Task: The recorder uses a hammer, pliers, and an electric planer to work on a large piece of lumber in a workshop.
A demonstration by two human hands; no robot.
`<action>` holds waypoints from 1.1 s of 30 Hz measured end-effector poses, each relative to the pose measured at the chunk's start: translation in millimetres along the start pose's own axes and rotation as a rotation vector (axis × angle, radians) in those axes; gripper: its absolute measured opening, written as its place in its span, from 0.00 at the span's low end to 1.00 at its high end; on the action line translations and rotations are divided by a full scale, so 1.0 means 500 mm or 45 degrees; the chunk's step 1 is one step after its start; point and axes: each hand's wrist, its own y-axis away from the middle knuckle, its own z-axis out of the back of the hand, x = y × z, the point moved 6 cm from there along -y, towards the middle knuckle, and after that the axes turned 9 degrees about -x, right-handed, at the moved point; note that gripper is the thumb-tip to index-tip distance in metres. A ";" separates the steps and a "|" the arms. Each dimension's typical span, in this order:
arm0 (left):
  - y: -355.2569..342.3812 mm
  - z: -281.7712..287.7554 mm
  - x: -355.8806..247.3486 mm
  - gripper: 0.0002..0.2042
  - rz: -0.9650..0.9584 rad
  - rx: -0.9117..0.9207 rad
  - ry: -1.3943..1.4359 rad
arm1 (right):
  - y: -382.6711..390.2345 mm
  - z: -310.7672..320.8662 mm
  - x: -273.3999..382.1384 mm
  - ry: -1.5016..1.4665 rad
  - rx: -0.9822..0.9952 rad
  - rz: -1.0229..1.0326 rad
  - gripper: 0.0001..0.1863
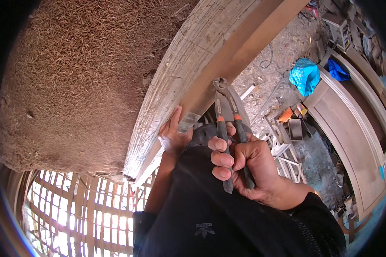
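Note:
My right hand (253,165) is wrapped around the dark handles of a pair of pincers (222,98) with orange bands. The handles stand partly apart, and the rounded metal jaws point up toward the edge of a long wooden beam (244,51). Whether the jaws touch the wood I cannot tell. Against the lower part of this beam lies my left hand (174,135), fingers stretched along its side, next to a short strip of clear tape (188,122). A pale, scored wooden face (176,73) adjoins the beam on the left.
Brown wood debris (85,85) covers the broad area at left. Below it is a slatted lattice (81,210) with bright light behind. At right lie a panelled wooden door (347,137), a turquoise bag (305,77), a blue bag (338,70) and an orange container (286,115).

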 end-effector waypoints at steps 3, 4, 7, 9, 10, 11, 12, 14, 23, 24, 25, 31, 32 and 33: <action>0.016 -0.008 0.017 0.28 0.061 0.035 0.006 | -0.004 0.016 -0.001 0.032 -0.046 0.030 0.34; 0.022 -0.009 0.021 0.28 0.086 0.055 0.010 | -0.007 0.023 -0.002 0.049 -0.038 0.033 0.35; 0.006 -0.006 0.019 0.30 0.219 0.238 -0.081 | -0.023 0.050 -0.011 0.374 -0.115 0.132 0.31; 0.009 -0.004 0.026 0.33 0.197 0.195 -0.063 | -0.023 0.051 -0.008 0.461 -0.101 0.162 0.31; 0.011 -0.004 0.028 0.36 0.177 0.160 -0.038 | -0.021 0.054 -0.003 0.544 -0.097 0.196 0.31; 0.015 -0.008 0.030 0.36 0.175 0.154 -0.044 | -0.018 0.062 -0.001 0.582 -0.099 0.193 0.31; 0.019 -0.011 0.027 0.34 0.128 0.119 -0.057 | -0.008 0.073 0.000 0.584 -0.092 0.191 0.31; 0.023 -0.012 0.026 0.33 0.082 0.085 -0.069 | 0.021 0.109 -0.001 0.603 -0.153 0.149 0.30; 0.024 -0.017 0.022 0.33 0.036 0.018 -0.107 | 0.037 0.149 0.055 0.936 -0.190 0.302 0.29; 0.024 -0.015 0.022 0.33 0.032 0.016 -0.099 | 0.035 0.147 0.055 0.940 -0.192 0.301 0.29; 0.023 -0.013 0.021 0.34 0.028 0.014 -0.091 | 0.033 0.143 0.050 0.845 -0.157 0.252 0.30; 0.027 -0.011 0.022 0.35 0.071 0.015 -0.086 | 0.025 0.113 0.045 0.756 -0.159 0.163 0.35; 0.027 -0.012 0.023 0.35 0.079 0.011 -0.080 | 0.024 0.104 0.046 0.660 -0.102 0.122 0.36; 0.027 -0.013 0.023 0.35 0.075 0.011 -0.072 | 0.023 0.096 0.044 0.564 -0.044 0.081 0.37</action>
